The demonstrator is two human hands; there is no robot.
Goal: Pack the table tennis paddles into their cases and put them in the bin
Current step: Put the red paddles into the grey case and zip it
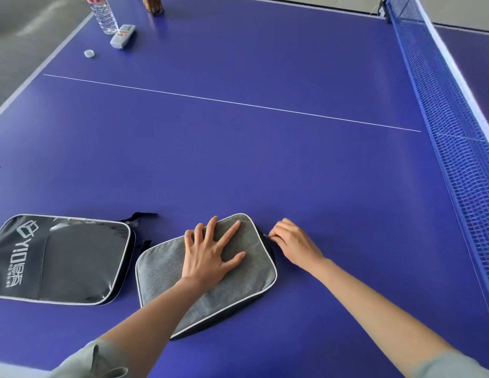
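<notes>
Zipping seems underway: I press my left hand (213, 257) flat and open on the grey case (161, 279) at six o'clock on the worktop (237, 159), steadying it while my right hand (292, 245) pinches its zip pull.

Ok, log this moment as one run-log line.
left hand: flat on grey case | right hand: pinching zipper at its far right corner | black case: on table, left | bin: not visible
</notes>
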